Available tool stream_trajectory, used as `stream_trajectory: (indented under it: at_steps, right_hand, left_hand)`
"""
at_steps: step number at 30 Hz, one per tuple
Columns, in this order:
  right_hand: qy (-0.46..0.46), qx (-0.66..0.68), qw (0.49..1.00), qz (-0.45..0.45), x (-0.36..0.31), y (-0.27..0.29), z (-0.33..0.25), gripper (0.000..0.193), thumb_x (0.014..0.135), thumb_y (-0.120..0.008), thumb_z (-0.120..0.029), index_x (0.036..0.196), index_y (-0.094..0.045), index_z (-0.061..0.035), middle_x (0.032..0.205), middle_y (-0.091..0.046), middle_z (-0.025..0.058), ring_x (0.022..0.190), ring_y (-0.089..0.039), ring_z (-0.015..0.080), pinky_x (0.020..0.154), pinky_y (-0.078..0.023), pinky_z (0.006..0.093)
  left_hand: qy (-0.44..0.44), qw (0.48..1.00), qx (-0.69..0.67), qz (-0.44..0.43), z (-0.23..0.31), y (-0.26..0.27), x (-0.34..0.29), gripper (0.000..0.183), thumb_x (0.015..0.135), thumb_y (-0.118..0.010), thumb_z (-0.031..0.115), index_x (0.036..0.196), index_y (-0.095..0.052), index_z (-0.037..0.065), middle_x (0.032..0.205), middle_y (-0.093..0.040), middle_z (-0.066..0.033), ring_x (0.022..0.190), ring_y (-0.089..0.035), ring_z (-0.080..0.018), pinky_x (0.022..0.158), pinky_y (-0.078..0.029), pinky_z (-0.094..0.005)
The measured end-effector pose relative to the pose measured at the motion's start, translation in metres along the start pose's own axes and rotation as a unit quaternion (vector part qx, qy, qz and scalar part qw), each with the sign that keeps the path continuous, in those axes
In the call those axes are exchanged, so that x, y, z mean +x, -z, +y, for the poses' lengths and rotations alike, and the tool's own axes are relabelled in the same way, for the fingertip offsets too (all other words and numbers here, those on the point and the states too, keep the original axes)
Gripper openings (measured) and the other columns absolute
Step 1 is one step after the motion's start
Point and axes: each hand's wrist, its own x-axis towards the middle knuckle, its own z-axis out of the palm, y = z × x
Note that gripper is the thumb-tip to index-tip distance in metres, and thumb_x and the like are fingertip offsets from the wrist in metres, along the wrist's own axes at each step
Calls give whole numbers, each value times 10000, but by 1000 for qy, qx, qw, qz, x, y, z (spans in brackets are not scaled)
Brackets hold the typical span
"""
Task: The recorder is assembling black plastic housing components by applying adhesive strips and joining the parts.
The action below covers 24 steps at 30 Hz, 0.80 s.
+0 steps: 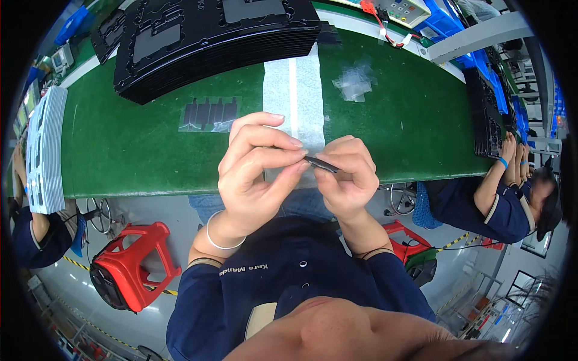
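Note:
A small, thin black piece [321,163] with a narrow flat shape is held above the near edge of the green bench. The thumb and index finger of my left hand [253,177] pinch its left end, while the other fingers are curved and spread. My right hand [348,180] grips the other end between thumb and curled fingers. Under and beyond my hands lies a pale cloth strip [277,84] with a white band down its middle. Left of it, a clear sheet [186,126] carries several dark, tabbed pieces.
A tall stack of black trays [180,75] stands at the back left. Crumpled clear film pieces [355,83] lie right of the cloth. White trays [48,144] are piled at the far left, more black trays [481,114] at the right. Co-workers [494,207] sit on both sides.

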Motion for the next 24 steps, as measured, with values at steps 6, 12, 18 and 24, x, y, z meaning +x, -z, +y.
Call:
stream_trajectory:
  at_steps: [6,12,18,24]
  right_hand:
    - [91,-143,982,85,3,-11,3,287,585,-734,15,851,-630,-3,739,-595,75,601,-582,213,512,-454,293]
    - [65,-179,979,74,8,-10,2,261,599,-724,34,838,-621,9,731,-587,71,611,-571,209,524,-445,284]
    - [-240,208,948,-11,9,14,3,139,719,-684,33,810,-579,19,779,-553,62,712,-497,123,641,-395,256]
    - [-181,91,979,-12,5,8,7,243,711,-736,-42,918,-611,-19,822,-568,71,736,-531,133,619,-406,257]
  left_hand:
    - [-60,962,266,1,16,-15,-13,296,699,-715,209,910,-654,11,1008,-609,-89,1025,-492,-307,913,-332,-457]
    - [-17,948,312,-64,19,-27,-22,661,755,-618,521,1107,-565,-36,1217,-495,-194,1137,-387,-368,951,-245,-506]
    - [84,996,-12,-22,-13,0,-16,724,688,-726,37,1316,-365,25,1358,-386,-211,1227,-407,-310,970,-368,-400]
    - [265,909,-322,4,-5,-5,-35,635,822,-556,-66,1372,-247,4,1127,-583,-215,1042,-579,-241,904,-449,-326]
